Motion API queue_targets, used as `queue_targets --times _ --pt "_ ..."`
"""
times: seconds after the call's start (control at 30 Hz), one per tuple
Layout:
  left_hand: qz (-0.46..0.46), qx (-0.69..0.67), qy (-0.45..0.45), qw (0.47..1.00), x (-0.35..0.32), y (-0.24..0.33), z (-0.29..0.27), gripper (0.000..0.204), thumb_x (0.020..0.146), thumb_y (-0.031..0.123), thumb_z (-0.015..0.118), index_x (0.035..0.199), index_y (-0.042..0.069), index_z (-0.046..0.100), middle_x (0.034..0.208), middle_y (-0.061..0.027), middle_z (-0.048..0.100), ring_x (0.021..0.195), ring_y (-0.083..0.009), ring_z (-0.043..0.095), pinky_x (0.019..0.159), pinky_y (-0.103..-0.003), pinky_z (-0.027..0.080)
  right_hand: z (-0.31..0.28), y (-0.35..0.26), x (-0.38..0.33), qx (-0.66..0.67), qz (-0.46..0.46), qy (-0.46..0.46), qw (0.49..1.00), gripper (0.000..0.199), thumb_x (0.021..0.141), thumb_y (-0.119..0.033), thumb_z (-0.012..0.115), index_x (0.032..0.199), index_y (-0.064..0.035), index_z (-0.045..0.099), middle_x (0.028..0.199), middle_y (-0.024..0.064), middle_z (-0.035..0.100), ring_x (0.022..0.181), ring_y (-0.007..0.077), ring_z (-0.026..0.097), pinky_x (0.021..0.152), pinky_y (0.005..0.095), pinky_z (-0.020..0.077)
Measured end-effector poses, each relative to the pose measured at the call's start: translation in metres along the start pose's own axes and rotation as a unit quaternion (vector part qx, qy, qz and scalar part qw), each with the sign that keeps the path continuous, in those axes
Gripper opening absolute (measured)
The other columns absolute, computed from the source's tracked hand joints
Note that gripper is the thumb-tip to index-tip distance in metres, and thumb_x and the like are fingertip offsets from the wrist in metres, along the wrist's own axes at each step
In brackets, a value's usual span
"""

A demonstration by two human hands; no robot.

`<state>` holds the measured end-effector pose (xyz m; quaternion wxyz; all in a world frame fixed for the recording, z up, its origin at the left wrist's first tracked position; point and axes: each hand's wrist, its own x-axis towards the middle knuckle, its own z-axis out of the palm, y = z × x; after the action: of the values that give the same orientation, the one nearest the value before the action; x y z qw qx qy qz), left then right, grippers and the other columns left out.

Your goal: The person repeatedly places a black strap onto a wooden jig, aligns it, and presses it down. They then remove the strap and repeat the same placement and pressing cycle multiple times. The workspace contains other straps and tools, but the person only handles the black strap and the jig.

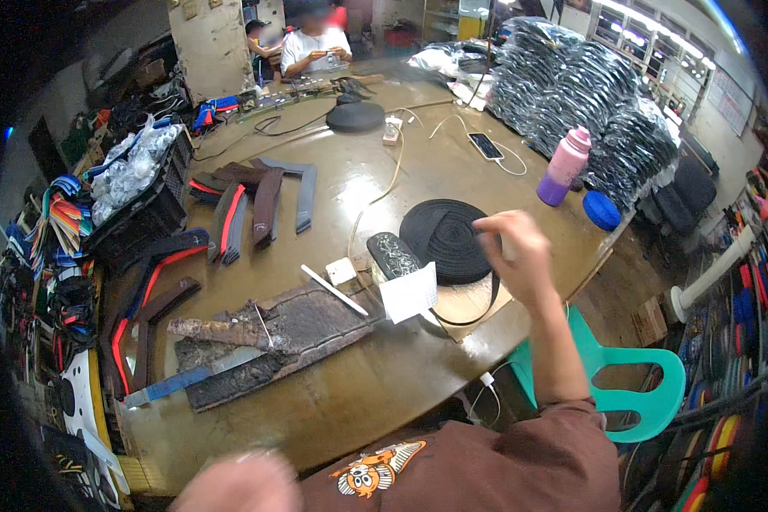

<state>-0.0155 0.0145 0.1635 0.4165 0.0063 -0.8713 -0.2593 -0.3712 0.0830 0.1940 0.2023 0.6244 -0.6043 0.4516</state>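
A large flat coil of black webbing strap (442, 232) lies on a piece of brown cardboard (480, 309) near the table's right front edge. At the coil's right side my right hand (520, 247) has its fingers bent, thumb and forefinger close together by the strap. A loose length of strap loops from below that hand toward a white paper (409, 293). The paper partly covers a dark patterned case (392, 255) beside the coil. Low in the picture, my left hand (241, 485) is smeared by motion over the front edge; its fingers cannot be made out.
Left of the coil are a dark worn board (307, 320), a white stick (334, 289) and cut belt pieces (267, 205). A pink-purple bottle (563, 166), a phone (485, 146) and a blue roll (602, 210) stand right. A green chair (636, 357) is at the edge; a person (316, 49) sits opposite.
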Motion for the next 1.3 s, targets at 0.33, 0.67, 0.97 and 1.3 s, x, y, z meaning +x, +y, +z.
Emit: queue_targets --times 0.33,0.67,0.97,1.3 --pt "0.042 0.251 -0.209 0.944 0.009 -0.114 0.251 0.022 0.083 0.014 0.050 0.101 0.003 0.057 0.082 -0.0093 0.059 0.085 -0.0234 0.060 0.099 -0.040 0.040 0.127 0.129 -0.065 -0.202 0.198 -0.281 0.917 0.025 0.078 -0.013 0.066 0.093 0.0000 0.050 0.095 0.0239 0.059 0.089 0.0402 0.060 0.078 0.0449 0.0497" --pt "-0.466 0.033 -0.256 0.846 -0.079 -0.031 -0.002 0.025 0.086 0.025 0.061 0.095 0.002 0.065 0.092 -0.0155 0.066 0.090 -0.0319 0.063 0.076 -0.037 0.050 0.095 0.199 -0.072 -0.310 0.300 -0.380 0.818 0.031 0.084 -0.031 0.056 0.096 -0.0056 0.069 0.102 0.0173 0.067 0.096 0.0322 0.064 0.083 0.0479 0.0480" --pt "-0.357 0.051 -0.311 0.879 -0.068 0.007 -0.030 0.039 0.071 0.029 0.074 0.099 0.005 0.063 0.090 -0.0139 0.062 0.085 -0.0321 0.061 0.072 -0.037 0.048 0.067 -0.053 -0.077 0.283 0.055 -0.188 0.939 0.053 0.080 -0.036 0.067 0.119 -0.0027 0.053 0.112 0.0144 0.060 0.104 0.0270 0.058 0.087 0.0357 0.0468" --pt "-0.213 0.098 0.034 0.972 -0.068 -0.007 -0.022 0.029 0.059 0.000 0.071 0.081 0.007 0.053 0.071 -0.0093 0.055 0.058 -0.0239 0.053 0.054 -0.031 0.042 -0.045 -0.019 -0.091 0.270 0.217 -0.330 0.878 0.039 0.072 -0.033 0.078 0.098 -0.0052 0.067 0.074 0.0053 0.063 0.065 0.0096 0.056 0.057 0.0270 0.0430"
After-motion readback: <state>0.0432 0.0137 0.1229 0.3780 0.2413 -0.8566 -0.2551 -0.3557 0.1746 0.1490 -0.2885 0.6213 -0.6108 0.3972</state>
